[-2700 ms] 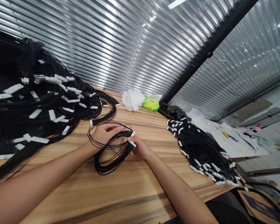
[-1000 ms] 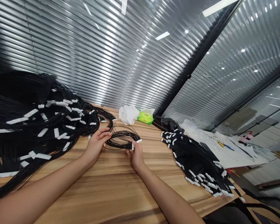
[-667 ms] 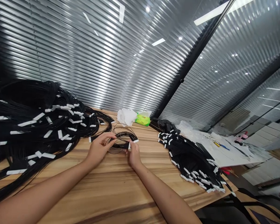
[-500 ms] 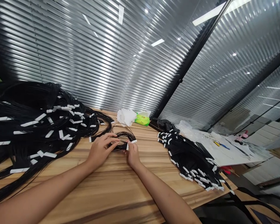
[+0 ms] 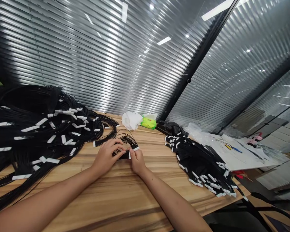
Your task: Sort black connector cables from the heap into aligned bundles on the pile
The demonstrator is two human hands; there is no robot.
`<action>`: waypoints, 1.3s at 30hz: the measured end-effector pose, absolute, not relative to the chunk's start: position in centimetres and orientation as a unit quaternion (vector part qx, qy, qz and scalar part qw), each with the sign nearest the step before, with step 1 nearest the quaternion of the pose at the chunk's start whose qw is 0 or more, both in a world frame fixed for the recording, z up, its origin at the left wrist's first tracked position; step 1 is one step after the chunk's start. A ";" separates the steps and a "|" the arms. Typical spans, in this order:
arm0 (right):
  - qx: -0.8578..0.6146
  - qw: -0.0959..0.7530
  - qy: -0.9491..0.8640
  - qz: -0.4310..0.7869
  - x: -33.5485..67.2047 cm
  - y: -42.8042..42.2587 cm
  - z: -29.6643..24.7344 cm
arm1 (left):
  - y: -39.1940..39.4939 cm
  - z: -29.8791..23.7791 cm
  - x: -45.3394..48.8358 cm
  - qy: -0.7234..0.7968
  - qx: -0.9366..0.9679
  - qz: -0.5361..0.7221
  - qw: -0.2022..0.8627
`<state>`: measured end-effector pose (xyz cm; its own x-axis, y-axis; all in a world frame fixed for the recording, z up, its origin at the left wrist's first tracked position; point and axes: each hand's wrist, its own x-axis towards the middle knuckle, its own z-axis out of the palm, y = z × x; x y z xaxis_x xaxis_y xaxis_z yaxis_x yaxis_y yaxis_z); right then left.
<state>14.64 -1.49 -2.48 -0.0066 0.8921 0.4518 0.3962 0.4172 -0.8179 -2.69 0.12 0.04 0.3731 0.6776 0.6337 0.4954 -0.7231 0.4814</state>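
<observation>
gripping black wire loop (image 5: 124, 145): left hand (image 5: 105, 155), right hand (image 5: 137, 161)

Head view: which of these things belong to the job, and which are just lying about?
Belonging to the job:
left hand, on the loop of thin black cable
right hand, pinching the loop's white-tagged ends
left heap of white-tagged cable
right heap of white-tagged cable

Lying about:
crumpled white tissue
green packet
white sheets
</observation>
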 end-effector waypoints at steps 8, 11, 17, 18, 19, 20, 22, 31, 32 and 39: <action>-0.470 0.474 -0.719 0.194 14.9 -1.9 -0.8 | -0.2 0.0 -2.5 0.352 0.825 0.417 0.145; -0.469 0.483 -0.709 0.211 14.8 -2.0 -0.6 | -0.4 0.1 -2.5 0.359 0.822 0.422 0.135; -0.472 0.466 -0.722 0.196 15.0 -1.9 -0.5 | -0.5 0.1 -2.5 0.370 0.824 0.411 0.121; -0.470 0.462 -0.729 0.186 15.1 -1.8 -0.4 | -0.5 0.1 -2.5 0.368 0.828 0.407 0.119; -0.468 0.459 -0.735 0.175 15.2 -1.8 -0.4 | -0.5 0.1 -2.4 0.364 0.832 0.402 0.117; -0.466 0.456 -0.740 0.166 15.2 -1.8 -0.3 | -0.5 0.1 -2.4 0.361 0.836 0.397 0.115; -0.467 0.450 -0.743 0.164 15.3 -1.8 -0.4 | -0.6 0.1 -2.4 0.362 0.840 0.390 0.105; -0.462 0.608 -0.489 0.422 14.8 -0.4 -1.7 | -1.4 1.0 -3.0 0.274 0.876 0.396 0.026; -0.452 0.625 -0.469 0.429 14.8 -0.3 -1.6 | -1.4 0.9 -2.9 0.260 0.887 0.380 0.024; -0.403 0.683 -0.389 0.469 14.2 -0.5 -0.9 | 0.0 0.1 -2.8 0.388 0.836 0.371 0.117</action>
<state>14.18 -0.54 -0.89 0.2576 0.9539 0.1539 -0.3275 0.2360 -0.9149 -2.76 -0.01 0.06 0.4245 0.7347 0.5292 0.5617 -0.6721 0.4825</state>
